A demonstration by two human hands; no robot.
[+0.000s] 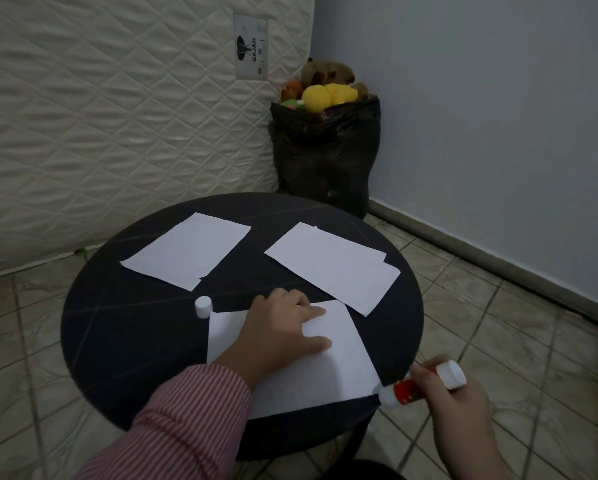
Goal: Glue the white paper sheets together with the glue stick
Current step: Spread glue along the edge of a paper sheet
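On the round black table (117, 341) lies a white paper sheet (328, 379) near the front edge. My left hand (283, 330) presses flat on it, fingers straight. My right hand (457, 393) grips a red and white glue stick (408, 391), whose tip touches the sheet's near right corner. The glue stick's white cap (203, 305) stands on the table by the sheet's far left corner. A second white sheet (186, 251) lies at the back left. Two overlapping white sheets (332, 266) lie at the back right.
A quilted mattress (100, 133) leans against the wall behind the table. A black bag of soft toys (325, 157) stands in the corner. Tiled floor (498, 323) surrounds the table, with a grey wall on the right.
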